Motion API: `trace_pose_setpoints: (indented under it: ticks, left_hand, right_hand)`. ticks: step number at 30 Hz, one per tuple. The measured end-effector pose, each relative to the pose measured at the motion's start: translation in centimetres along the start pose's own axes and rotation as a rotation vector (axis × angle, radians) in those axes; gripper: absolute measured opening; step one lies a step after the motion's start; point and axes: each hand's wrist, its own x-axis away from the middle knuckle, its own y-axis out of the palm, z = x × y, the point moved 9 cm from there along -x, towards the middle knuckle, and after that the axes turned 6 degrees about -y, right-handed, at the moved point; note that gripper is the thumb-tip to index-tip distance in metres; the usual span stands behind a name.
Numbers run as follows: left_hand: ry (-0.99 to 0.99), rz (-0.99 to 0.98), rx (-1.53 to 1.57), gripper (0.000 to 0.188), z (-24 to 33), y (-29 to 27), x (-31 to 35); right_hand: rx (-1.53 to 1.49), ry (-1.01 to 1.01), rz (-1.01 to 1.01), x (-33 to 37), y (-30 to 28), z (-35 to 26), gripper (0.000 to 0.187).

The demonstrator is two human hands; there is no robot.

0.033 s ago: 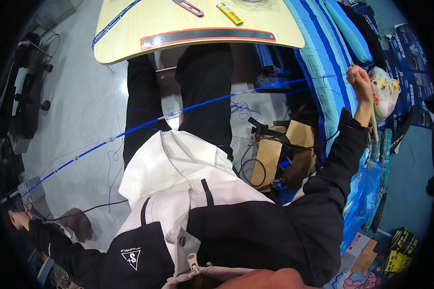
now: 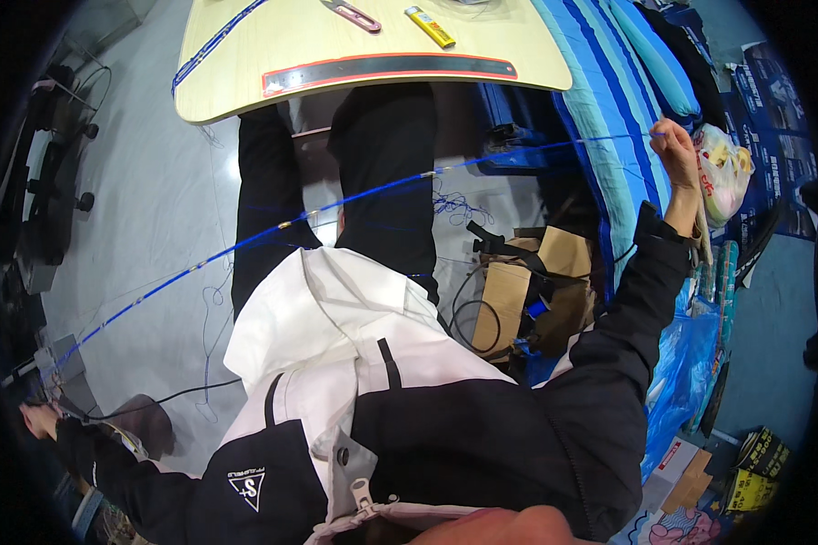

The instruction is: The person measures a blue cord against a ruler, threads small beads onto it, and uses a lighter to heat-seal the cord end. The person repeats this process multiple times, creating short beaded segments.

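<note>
A long blue cord (image 2: 364, 193) with small shiny spots along it stretches taut across my lap, rising from lower left to upper right. My right hand (image 2: 677, 159), raised beside the striped bedding, is closed with its fingers pinched on the cord's end. Far out at the lower left, my left hand (image 2: 40, 420) is at the other end of the cord. Its fingers are small and dark near the picture's rim, so I cannot make out their grip. Both arms are spread wide.
Ahead stands a pale table (image 2: 227, 82) bearing a dark ruler (image 2: 391, 70), pink-handled thread snips (image 2: 359, 16), a yellow box (image 2: 430, 27) and braided blue cord (image 2: 218, 45). Striped bedding (image 2: 600, 109) lies at right. An opened cardboard box (image 2: 504, 300) and loose blue thread (image 2: 463, 207) are below.
The shiny spots sit at different places along the cord. My right hand has shifted very slightly; both arms remain spread with the cord taut.
</note>
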Motion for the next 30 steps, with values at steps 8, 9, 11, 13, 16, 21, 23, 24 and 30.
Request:
trace_pose_setpoints:
  ticks: [8,9,11,13,16,21,23,24,30]
  left_hand:
    - [-0.141,0.155,0.072,0.027,-2.4,-3.8,4.8]
    - [-0.157,0.167,0.081,0.027,-2.7,-4.0,5.3]
    - [-0.183,0.178,0.096,0.027,-3.5,-3.8,5.9]
    - [-0.203,0.191,0.112,0.027,-4.2,-3.6,6.5]
    - [-0.228,0.2,0.129,0.027,-5.1,-3.2,7.1]
    - [-0.249,0.204,0.151,0.028,-5.4,-2.8,6.8]
    - [-0.251,0.209,0.158,0.028,-5.4,-3.3,6.6]
    - [-0.251,0.212,0.172,0.029,-5.3,-3.6,6.5]
    - [-0.31,0.188,0.264,0.03,-3.9,-4.6,4.3]
  right_hand:
    - [-0.245,-0.195,0.074,0.5,-5.6,-1.1,0.022]
    - [-0.277,-0.195,0.156,0.9,-7.0,-1.6,0.023]
    - [-0.255,-0.212,0.222,1.6,-9.0,-3.2,0.025]
    - [-0.222,-0.194,0.406,2.7,-11.6,-3.9,0.028]
    - [-0.219,-0.159,0.432,4.1,-13.2,-4.7,0.025]
    - [-0.085,-0.241,0.835,7.2,-17.7,-4.3,0.023]
    - [-0.099,-0.281,0.943,7.7,-18.5,-3.6,0.023]
    - [-0.13,-0.299,1.005,7.8,-18.6,-3.1,0.023]
    - [-0.184,-0.266,0.933,5.1,-13.4,1.1,0.022]
